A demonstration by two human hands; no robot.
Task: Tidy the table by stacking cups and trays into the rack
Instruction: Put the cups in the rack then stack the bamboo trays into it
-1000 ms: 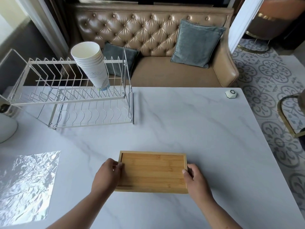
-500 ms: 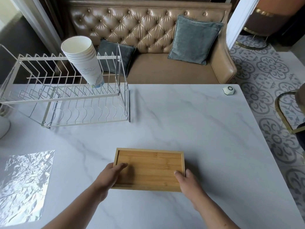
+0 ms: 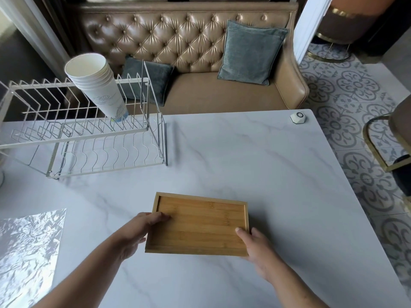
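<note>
A bamboo tray (image 3: 200, 223) is at the near middle of the marble table (image 3: 255, 165), its near edge tipped up slightly. My left hand (image 3: 140, 230) grips its left end, thumb lying on the tray's inner floor. My right hand (image 3: 255, 247) holds the near right corner, thumb on top. A white wire dish rack (image 3: 84, 134) stands at the far left of the table. A stack of white paper cups (image 3: 100, 85) leans in the rack's upper tier.
A small white hexagonal device (image 3: 298, 117) sits at the table's far right corner. A sunlit patch (image 3: 26, 252) lies on the near left of the table. A tufted leather sofa (image 3: 189, 63) with cushions stands behind the table; a chair (image 3: 387, 138) is at the right.
Both hands have taken a firmer hold on the tray, thumbs moving onto its top, and its near side has lifted a little. The view has shifted slightly.
</note>
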